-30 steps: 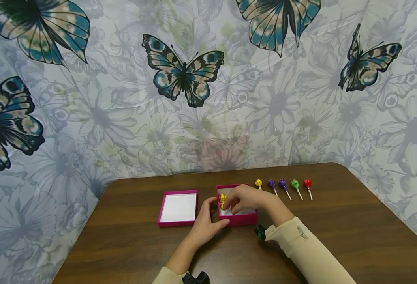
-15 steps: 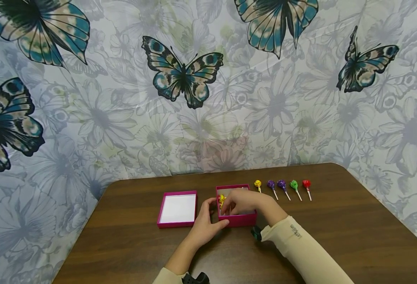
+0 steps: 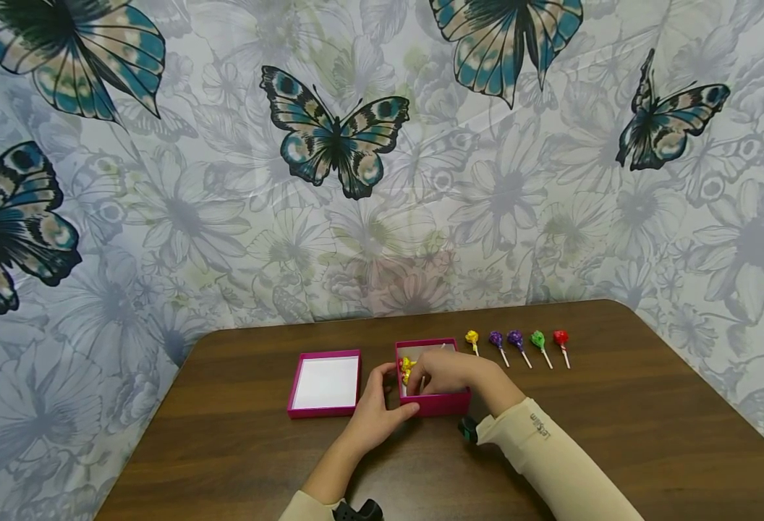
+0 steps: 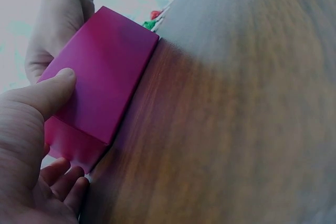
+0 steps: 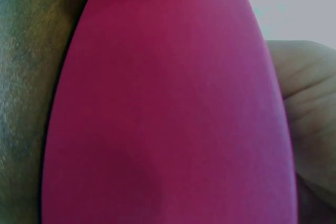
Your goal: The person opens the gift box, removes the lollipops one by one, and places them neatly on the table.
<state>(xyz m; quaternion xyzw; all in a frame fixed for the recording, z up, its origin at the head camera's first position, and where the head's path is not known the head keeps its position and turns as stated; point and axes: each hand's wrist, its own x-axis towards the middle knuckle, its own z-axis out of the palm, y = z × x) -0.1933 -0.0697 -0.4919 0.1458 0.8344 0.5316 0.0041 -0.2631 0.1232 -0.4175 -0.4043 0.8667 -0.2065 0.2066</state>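
Note:
A magenta box (image 3: 434, 404) with a pale inside sits on the table. My left hand (image 3: 377, 414) holds it at the front left corner, thumb on the front wall and fingers along the left side. In the left wrist view, the thumb of the left hand (image 4: 31, 129) lies on the box (image 4: 107, 77). My right hand (image 3: 450, 370) reaches down into the box with bent fingers. Its fingertips are hidden, so whether they pinch anything is unclear. Beside them, inside the box, lie yellow-wrapped candies (image 3: 406, 366). The right wrist view is mostly filled by the box wall (image 5: 168, 103).
Left of the box lies a magenta lid (image 3: 325, 384), white inside up. Lollipops lie in a row at the back right: yellow (image 3: 472, 338), two purple (image 3: 515, 339), green (image 3: 537, 339) and red (image 3: 561, 338). A butterfly-patterned cloth (image 3: 382, 239) hangs behind the table (image 3: 551, 434).
My right hand has moved slightly left and lower into the box. The left hand keeps its place on the box. Lid and lollipops have stayed put.

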